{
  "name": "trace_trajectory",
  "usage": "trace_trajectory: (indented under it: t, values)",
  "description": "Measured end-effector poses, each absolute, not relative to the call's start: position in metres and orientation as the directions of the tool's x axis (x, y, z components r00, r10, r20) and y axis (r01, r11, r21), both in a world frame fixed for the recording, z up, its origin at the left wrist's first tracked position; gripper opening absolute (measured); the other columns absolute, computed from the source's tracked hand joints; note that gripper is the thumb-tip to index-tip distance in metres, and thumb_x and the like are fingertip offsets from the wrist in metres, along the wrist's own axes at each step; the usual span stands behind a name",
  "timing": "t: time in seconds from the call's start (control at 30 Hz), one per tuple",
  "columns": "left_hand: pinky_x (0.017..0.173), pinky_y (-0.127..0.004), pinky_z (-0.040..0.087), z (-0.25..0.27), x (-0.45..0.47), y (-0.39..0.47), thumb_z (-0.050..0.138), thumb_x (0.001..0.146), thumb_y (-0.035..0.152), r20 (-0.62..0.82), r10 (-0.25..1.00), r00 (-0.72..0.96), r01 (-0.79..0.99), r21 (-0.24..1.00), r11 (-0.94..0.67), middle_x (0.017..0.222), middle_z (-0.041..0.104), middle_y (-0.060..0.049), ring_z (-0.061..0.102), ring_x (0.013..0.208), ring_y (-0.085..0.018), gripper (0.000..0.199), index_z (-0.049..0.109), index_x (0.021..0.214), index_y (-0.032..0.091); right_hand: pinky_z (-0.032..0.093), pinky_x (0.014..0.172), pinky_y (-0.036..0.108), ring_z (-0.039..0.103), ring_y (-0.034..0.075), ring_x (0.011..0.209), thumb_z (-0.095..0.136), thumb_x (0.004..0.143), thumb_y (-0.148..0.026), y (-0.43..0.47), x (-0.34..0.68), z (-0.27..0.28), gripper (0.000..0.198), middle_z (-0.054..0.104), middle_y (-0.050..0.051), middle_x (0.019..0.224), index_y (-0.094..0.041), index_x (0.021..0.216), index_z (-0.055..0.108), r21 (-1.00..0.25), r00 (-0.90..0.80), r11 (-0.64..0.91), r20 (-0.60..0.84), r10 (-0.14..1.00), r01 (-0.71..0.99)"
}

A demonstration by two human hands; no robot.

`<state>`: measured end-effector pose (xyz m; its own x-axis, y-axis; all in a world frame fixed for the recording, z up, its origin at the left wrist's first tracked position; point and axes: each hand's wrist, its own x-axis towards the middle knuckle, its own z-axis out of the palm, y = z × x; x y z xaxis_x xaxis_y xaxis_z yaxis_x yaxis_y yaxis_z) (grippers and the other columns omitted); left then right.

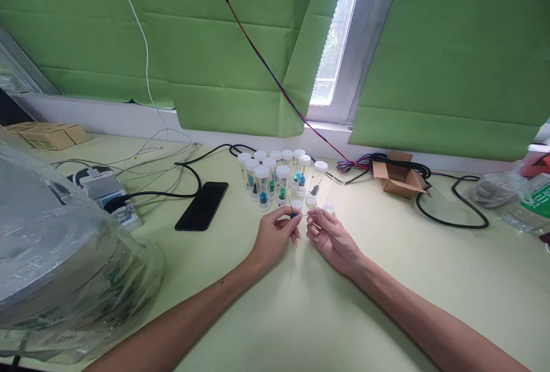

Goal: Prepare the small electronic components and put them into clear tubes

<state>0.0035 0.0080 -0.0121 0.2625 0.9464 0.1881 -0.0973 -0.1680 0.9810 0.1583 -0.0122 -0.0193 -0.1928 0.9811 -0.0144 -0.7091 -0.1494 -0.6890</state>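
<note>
My left hand (271,237) is closed in a pinch on a small dark blue part (294,216) with a thin wire-like lead standing up from it. Just to the right, my right hand (337,244) pinches the end of a thin metallic lead (306,215) that runs across from the blue part. The fingers cover much of the part, so its exact kind does not show. Beyond my fingers stand several clear vials (262,188) with white lids, holding blue, green or dark small pieces. A loose white cap (329,210) lies behind my right fingertips.
A black phone (201,206) lies left of the vials, near a power strip (116,203) with cables. Plastic-wrapped bulk (77,246) fills the left side. At the back right are an opened cardboard box (399,179), a black cable (455,226) and a plastic bottle (526,206).
</note>
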Motion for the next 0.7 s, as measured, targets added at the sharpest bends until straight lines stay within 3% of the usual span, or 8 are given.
trace_trajectory:
  t: [0.7]
  values:
    - [0.049, -0.023, 0.047, -0.0149, 0.0039, 0.0044, 0.062, 0.084, 0.034, 0.229, 0.923, 0.309, -0.037, 0.973, -0.229, 0.059, 0.057, 0.002, 0.055, 0.051, -0.012, 0.018, 0.064, 0.087, 0.017, 0.034, 0.046, 0.020, 0.042, 0.006, 0.045, 0.070, 0.080, -0.046, -0.0101, 0.1571, -0.0237, 0.033, 0.055, -0.001, 0.059, -0.014, 0.073, 0.065, -0.745, -0.133, -0.139, -0.067, 0.989, -0.653]
